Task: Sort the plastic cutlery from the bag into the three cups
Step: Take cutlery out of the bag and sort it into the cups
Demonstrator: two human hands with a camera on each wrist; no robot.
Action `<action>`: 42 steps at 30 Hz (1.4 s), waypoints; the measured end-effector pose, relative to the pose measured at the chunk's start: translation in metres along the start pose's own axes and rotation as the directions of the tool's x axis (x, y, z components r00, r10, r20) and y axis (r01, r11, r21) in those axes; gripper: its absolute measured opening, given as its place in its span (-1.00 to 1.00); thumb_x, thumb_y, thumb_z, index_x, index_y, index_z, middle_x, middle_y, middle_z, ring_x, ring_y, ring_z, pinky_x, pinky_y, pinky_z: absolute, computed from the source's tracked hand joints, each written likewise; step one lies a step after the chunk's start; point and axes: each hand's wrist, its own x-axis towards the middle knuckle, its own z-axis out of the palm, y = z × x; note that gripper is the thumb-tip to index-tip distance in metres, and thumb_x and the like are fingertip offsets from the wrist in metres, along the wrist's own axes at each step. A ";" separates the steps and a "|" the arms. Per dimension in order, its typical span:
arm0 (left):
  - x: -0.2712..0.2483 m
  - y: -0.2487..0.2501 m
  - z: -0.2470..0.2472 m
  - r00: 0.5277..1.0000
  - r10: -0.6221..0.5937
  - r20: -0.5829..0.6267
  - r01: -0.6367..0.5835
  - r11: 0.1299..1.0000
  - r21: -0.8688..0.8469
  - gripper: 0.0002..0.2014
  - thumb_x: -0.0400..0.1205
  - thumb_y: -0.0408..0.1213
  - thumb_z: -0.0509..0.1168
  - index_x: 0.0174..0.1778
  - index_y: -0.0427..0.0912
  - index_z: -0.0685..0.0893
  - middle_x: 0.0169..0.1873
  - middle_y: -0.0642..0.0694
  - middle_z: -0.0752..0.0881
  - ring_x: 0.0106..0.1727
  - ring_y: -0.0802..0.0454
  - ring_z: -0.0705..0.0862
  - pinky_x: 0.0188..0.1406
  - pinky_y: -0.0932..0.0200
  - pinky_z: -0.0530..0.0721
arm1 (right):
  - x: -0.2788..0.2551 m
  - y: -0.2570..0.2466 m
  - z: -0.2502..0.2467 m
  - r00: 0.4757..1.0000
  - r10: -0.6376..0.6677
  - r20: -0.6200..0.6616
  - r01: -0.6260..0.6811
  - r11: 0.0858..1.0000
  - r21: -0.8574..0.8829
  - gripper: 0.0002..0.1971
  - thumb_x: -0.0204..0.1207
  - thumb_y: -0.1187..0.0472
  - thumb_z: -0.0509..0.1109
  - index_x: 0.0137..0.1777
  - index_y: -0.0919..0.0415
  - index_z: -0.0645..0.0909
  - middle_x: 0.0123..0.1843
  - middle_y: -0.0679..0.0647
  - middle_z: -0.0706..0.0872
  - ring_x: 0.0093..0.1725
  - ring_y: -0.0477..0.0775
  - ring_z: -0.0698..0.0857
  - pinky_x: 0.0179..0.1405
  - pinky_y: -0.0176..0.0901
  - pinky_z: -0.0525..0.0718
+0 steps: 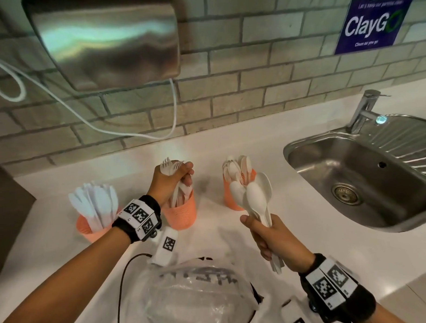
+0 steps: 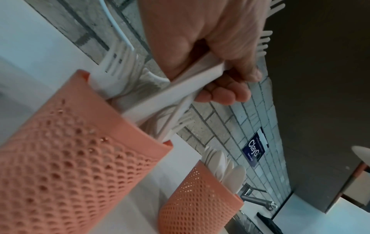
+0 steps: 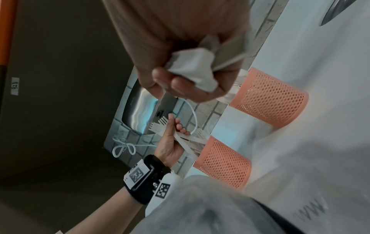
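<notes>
Three orange mesh cups stand on the white counter. The left cup (image 1: 88,229) holds knives, the middle cup (image 1: 181,214) holds forks, the right cup (image 1: 232,197) holds spoons. My left hand (image 1: 175,178) grips a bunch of white forks (image 1: 170,166) just above the middle cup, their handles reaching down into it (image 2: 152,104). My right hand (image 1: 270,239) grips a bunch of white spoons (image 1: 254,196) by the handles, bowls up, in front of the right cup. The clear plastic bag (image 1: 199,297) lies crumpled near the front edge.
A steel sink (image 1: 367,180) with a tap (image 1: 364,110) lies to the right. A steel hand dryer (image 1: 106,41) with a white cable (image 1: 85,120) hangs on the brick wall. A dark box (image 1: 8,212) stands at the left.
</notes>
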 end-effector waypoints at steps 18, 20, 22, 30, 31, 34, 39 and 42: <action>-0.001 -0.013 -0.002 0.956 0.222 -0.193 -0.196 0.970 0.145 -0.50 0.34 -0.54 0.53 -0.10 0.08 0.46 -0.38 -0.09 0.65 -0.41 0.18 0.64 -0.22 0.33 0.66 | 0.000 0.000 0.010 1.000 -0.020 0.013 0.020 1.000 0.004 -0.59 0.56 0.16 0.34 -0.51 0.16 0.32 -0.71 -0.05 0.33 -0.75 -0.07 0.27 -0.75 -0.34 0.32; 0.001 -0.017 -0.003 0.935 0.258 -0.242 -0.203 0.952 0.228 -0.49 0.32 -0.43 0.57 -0.07 0.15 0.46 -0.40 -0.01 0.65 -0.36 0.26 0.62 -0.18 0.48 0.59 | -0.001 0.000 0.009 1.000 -0.021 0.014 0.021 1.000 0.004 -0.59 0.56 0.17 0.34 -0.50 0.17 0.32 -0.71 -0.06 0.34 -0.76 -0.07 0.27 -0.75 -0.35 0.32; 0.003 -0.018 -0.004 0.935 0.256 -0.247 -0.166 0.928 0.333 -0.54 0.35 -0.28 0.57 -0.03 0.12 0.45 -0.42 0.02 0.63 -0.36 0.21 0.62 -0.21 0.43 0.57 | -0.002 0.001 0.008 1.000 -0.024 0.013 0.024 1.000 0.007 -0.60 0.56 0.17 0.34 -0.49 0.17 0.33 -0.71 -0.07 0.34 -0.76 -0.08 0.27 -0.75 -0.35 0.33; 0.005 -0.016 -0.007 0.957 0.233 -0.172 -0.106 0.833 0.543 -0.90 0.51 -0.26 0.43 -0.18 -0.18 0.64 -0.39 -0.02 0.61 -0.26 -0.05 0.55 -0.04 -0.08 0.65 | 0.000 0.000 0.007 0.999 -0.029 0.021 0.029 0.999 0.014 -0.64 0.56 0.17 0.33 -0.43 0.19 0.35 -0.70 -0.07 0.34 -0.75 -0.09 0.28 -0.74 -0.35 0.33; 0.005 -0.016 -0.007 0.959 0.241 -0.152 -0.116 0.817 0.565 -0.93 0.52 -0.32 0.42 -0.20 -0.22 0.67 -0.33 -0.06 0.65 -0.23 -0.04 0.55 -0.01 -0.08 0.66 | 0.000 -0.001 0.007 0.999 -0.028 0.022 0.028 1.000 0.014 -0.65 0.56 0.17 0.34 -0.43 0.19 0.35 -0.70 -0.07 0.35 -0.75 -0.09 0.28 -0.73 -0.35 0.34; 0.001 -0.016 -0.012 0.962 0.264 -0.073 -0.156 0.744 0.649 -0.93 0.55 -0.35 0.38 -0.19 -0.29 0.71 -0.21 -0.19 0.71 -0.12 -0.07 0.57 0.01 -0.05 0.62 | 0.000 -0.001 0.006 0.999 -0.031 0.022 0.031 0.999 0.019 -0.66 0.56 0.17 0.34 -0.42 0.19 0.37 -0.70 -0.06 0.35 -0.75 -0.09 0.28 -0.73 -0.35 0.34; -0.010 -0.008 -0.027 0.937 0.349 0.005 -0.231 0.611 0.757 -0.70 0.71 -0.28 0.11 0.26 -0.27 0.63 0.22 -0.23 0.67 0.26 -0.17 0.59 0.27 0.01 0.53 | 0.000 -0.003 0.003 0.999 -0.033 0.016 0.032 0.999 0.037 -0.70 0.57 0.13 0.32 -0.36 0.21 0.38 -0.68 -0.06 0.35 -0.74 -0.09 0.27 -0.73 -0.35 0.32; -0.019 -0.008 -0.028 0.985 0.164 0.061 -0.140 0.532 0.835 -0.53 0.74 -0.18 0.02 0.56 -0.28 0.28 0.55 -0.24 0.34 0.57 -0.13 0.30 0.54 0.04 0.27 | 0.000 -0.005 0.005 1.000 -0.024 0.020 0.022 0.997 0.073 -0.77 0.59 0.09 0.28 -0.16 0.25 0.44 -0.66 -0.05 0.34 -0.73 -0.09 0.25 -0.76 -0.35 0.29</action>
